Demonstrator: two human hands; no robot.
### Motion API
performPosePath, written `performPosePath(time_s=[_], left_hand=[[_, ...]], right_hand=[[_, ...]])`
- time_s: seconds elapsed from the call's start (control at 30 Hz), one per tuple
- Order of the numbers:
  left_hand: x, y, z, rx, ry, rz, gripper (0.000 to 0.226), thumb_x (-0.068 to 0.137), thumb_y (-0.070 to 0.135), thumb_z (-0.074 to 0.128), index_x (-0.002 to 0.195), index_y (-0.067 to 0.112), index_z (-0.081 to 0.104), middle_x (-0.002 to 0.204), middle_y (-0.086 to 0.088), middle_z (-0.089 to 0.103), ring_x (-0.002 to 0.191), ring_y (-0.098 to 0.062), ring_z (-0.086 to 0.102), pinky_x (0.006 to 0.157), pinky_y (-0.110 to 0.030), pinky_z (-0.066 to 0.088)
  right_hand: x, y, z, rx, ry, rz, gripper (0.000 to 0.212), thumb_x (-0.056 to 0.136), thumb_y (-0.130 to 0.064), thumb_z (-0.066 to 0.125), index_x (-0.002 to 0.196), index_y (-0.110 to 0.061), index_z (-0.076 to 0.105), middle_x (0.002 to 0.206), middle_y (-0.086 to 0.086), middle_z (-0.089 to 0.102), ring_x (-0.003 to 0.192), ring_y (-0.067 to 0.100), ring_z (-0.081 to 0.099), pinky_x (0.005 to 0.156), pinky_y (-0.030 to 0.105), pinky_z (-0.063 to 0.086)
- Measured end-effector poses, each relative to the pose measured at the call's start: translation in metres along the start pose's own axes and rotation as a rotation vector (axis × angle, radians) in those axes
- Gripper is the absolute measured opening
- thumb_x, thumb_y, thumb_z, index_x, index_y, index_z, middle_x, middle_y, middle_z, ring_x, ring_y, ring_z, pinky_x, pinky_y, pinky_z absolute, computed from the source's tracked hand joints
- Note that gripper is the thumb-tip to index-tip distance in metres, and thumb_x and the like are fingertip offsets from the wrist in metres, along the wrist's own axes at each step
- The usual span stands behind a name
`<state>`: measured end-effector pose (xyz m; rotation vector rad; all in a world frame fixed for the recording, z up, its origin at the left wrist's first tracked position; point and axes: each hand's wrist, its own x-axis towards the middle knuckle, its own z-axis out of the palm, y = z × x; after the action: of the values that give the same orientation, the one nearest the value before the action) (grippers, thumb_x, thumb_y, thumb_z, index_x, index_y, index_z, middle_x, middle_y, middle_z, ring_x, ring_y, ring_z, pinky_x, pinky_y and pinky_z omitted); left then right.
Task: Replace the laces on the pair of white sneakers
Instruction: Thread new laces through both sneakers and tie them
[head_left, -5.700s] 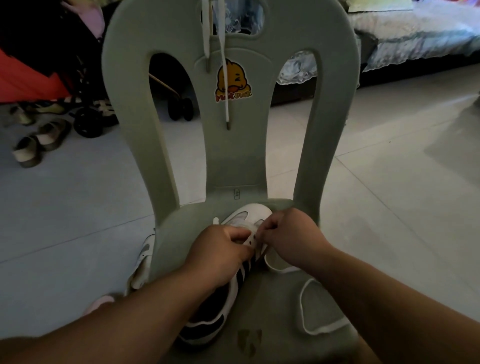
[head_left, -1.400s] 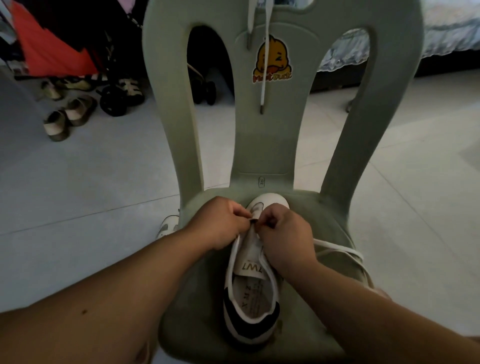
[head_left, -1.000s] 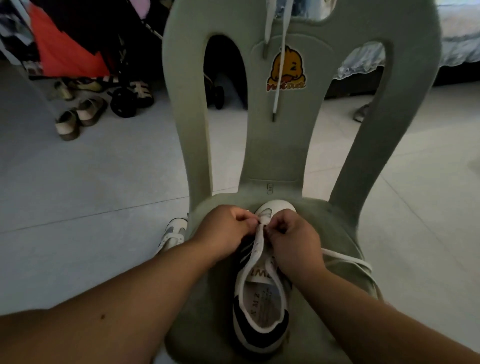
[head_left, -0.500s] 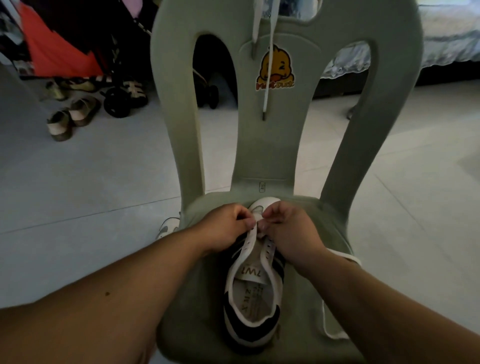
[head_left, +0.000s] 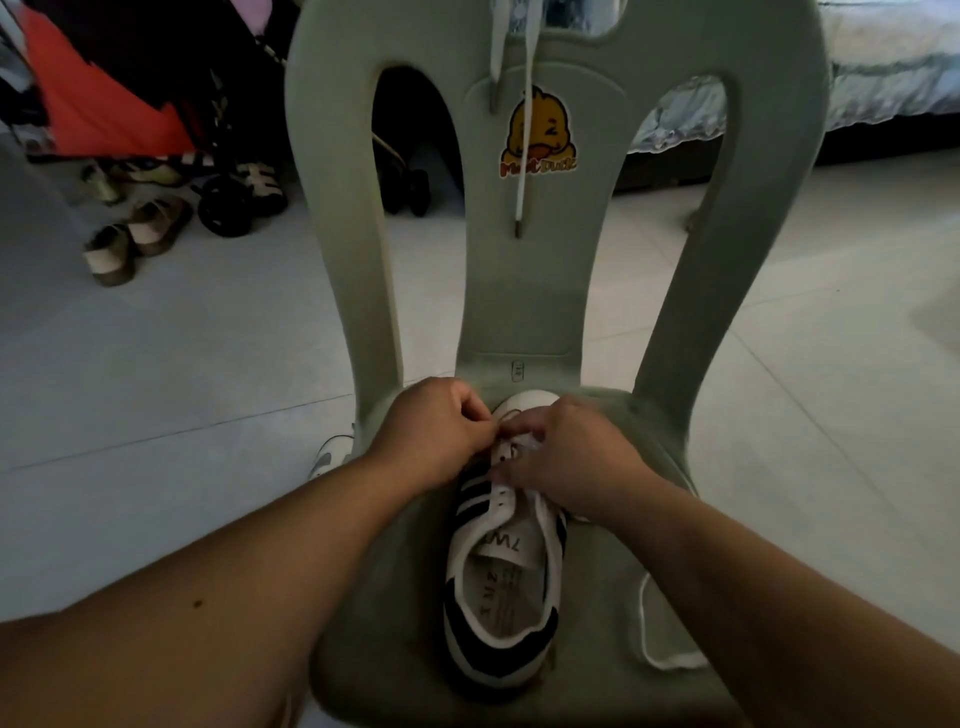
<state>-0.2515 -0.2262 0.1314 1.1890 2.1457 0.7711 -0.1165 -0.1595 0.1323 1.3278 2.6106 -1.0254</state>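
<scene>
Here the curled fingertips (head_left: 487, 423) of the left hand (head_left: 436, 436) meet the thumb and forefinger of the right hand (head_left: 576, 457) over the front eyelets of a white sneaker (head_left: 506, 571) with dark side stripes. Both hands pinch at the white lace (head_left: 644, 613) there, though motion blur hides exactly how each tip holds it. The sneaker lies between the two wrists, upright on its sole, with its toe under the fingers and pointing at the chair back and its open heel toward the person. The lace comes out from under the right hand and trails off to the right in a loose loop on the seat of the pale green plastic chair (head_left: 400, 597). A spare lace (head_left: 521, 171) hangs down the chair back across a yellow duck sticker (head_left: 543, 132). The second sneaker (head_left: 332, 454) sits on the tiled floor (head_left: 182, 374) just left of the seat. Sandals (head_left: 130, 244) lie well apart at the far left.
</scene>
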Motion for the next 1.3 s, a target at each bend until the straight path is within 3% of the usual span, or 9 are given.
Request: performPosePath(time_s=[0.1, 0.2, 0.37, 0.5, 0.57, 0.63, 0.83, 1.03, 1.3], left_hand=[[0.0, 0.002, -0.005, -0.159, 0.044, -0.051, 0.012, 0.081, 0.016, 0.07, 0.075, 0.022, 0.063, 0.076, 0.002, 0.068, 0.074, -0.016, 0.066, 0.071, -0.034, 0.057], [-0.001, 0.008, -0.018, -0.311, 0.119, -0.101, 0.015, 0.084, 0.009, 0.066, 0.08, 0.021, 0.06, 0.078, -0.001, 0.067, 0.068, -0.012, 0.065, 0.063, -0.024, 0.054], [-0.008, 0.007, -0.062, -0.466, 0.256, -0.09, 0.017, 0.088, 0.008, 0.063, 0.086, 0.025, 0.061, 0.085, 0.001, 0.067, 0.075, -0.01, 0.065, 0.074, -0.029, 0.056], [-0.017, -0.005, -0.044, -0.182, -0.067, -0.09, 0.028, 0.09, 0.018, 0.062, 0.115, 0.029, 0.06, 0.105, 0.012, 0.063, 0.089, -0.008, 0.061, 0.071, -0.022, 0.05], [-0.015, -0.007, -0.021, -0.116, -0.199, -0.1, 0.04, 0.089, 0.024, 0.063, 0.128, 0.024, 0.055, 0.117, 0.008, 0.061, 0.098, -0.008, 0.057, 0.081, -0.025, 0.048], [-0.008, -0.005, -0.004, -0.097, -0.247, -0.099, 0.038, 0.088, 0.026, 0.065, 0.125, 0.018, 0.059, 0.119, 0.002, 0.064, 0.1, -0.01, 0.058, 0.09, -0.028, 0.047], [0.004, 0.003, 0.02, -0.102, -0.056, -0.096, 0.012, 0.083, 0.034, 0.071, 0.086, 0.023, 0.069, 0.083, 0.005, 0.07, 0.079, -0.013, 0.064, 0.075, -0.028, 0.051], [0.0, 0.006, 0.016, -0.194, 0.041, -0.081, 0.01, 0.088, 0.026, 0.065, 0.092, 0.024, 0.074, 0.089, 0.003, 0.073, 0.082, -0.011, 0.066, 0.083, -0.033, 0.054], [-0.019, -0.001, -0.014, -0.405, 0.246, -0.083, 0.008, 0.088, 0.02, 0.064, 0.086, 0.026, 0.07, 0.07, 0.01, 0.068, 0.062, 0.0, 0.063, 0.064, -0.019, 0.053]], right_hand=[[0.0, 0.0, -0.001, -0.024, 0.014, -0.009, 0.049, 0.068, -0.048, 0.076, 0.115, -0.041, 0.065, 0.111, -0.003, 0.059, 0.096, 0.014, 0.058, 0.086, 0.03, 0.05], [0.0, 0.003, -0.002, -0.044, 0.017, 0.003, 0.052, 0.067, -0.052, 0.076, 0.116, -0.041, 0.064, 0.113, -0.003, 0.057, 0.102, 0.016, 0.056, 0.092, 0.033, 0.049], [0.003, 0.013, 0.006, -0.006, 0.0, 0.025, 0.062, 0.058, -0.055, 0.079, 0.116, -0.039, 0.065, 0.118, -0.001, 0.059, 0.111, 0.02, 0.054, 0.1, 0.036, 0.045], [0.005, 0.014, 0.008, 0.013, 0.04, 0.017, 0.059, 0.057, -0.054, 0.079, 0.113, -0.04, 0.067, 0.115, -0.001, 0.06, 0.108, 0.019, 0.056, 0.099, 0.035, 0.046], [0.005, 0.014, 0.008, 0.034, 0.053, 0.028, 0.056, 0.058, -0.05, 0.081, 0.111, -0.04, 0.067, 0.112, -0.001, 0.06, 0.106, 0.018, 0.056, 0.097, 0.035, 0.047], [0.006, 0.014, 0.01, 0.05, 0.064, 0.035, 0.055, 0.057, -0.05, 0.081, 0.11, -0.04, 0.068, 0.109, -0.001, 0.062, 0.104, 0.017, 0.058, 0.095, 0.035, 0.048], [0.008, 0.02, 0.011, 0.085, 0.049, 0.025, 0.052, 0.054, -0.057, 0.074, 0.103, -0.044, 0.069, 0.097, -0.002, 0.067, 0.094, 0.017, 0.062, 0.086, 0.033, 0.051], [0.008, 0.02, 0.015, 0.077, 0.155, -0.006, 0.056, 0.056, -0.074, 0.056, 0.103, -0.045, 0.067, 0.089, 0.0, 0.064, 0.093, 0.022, 0.06, 0.084, 0.036, 0.051], [0.0, 0.003, 0.008, -0.057, 0.078, 0.082, 0.049, 0.072, -0.06, 0.068, 0.119, -0.053, 0.057, 0.105, -0.007, 0.038, 0.122, 0.024, 0.036, 0.102, 0.048, 0.036]])
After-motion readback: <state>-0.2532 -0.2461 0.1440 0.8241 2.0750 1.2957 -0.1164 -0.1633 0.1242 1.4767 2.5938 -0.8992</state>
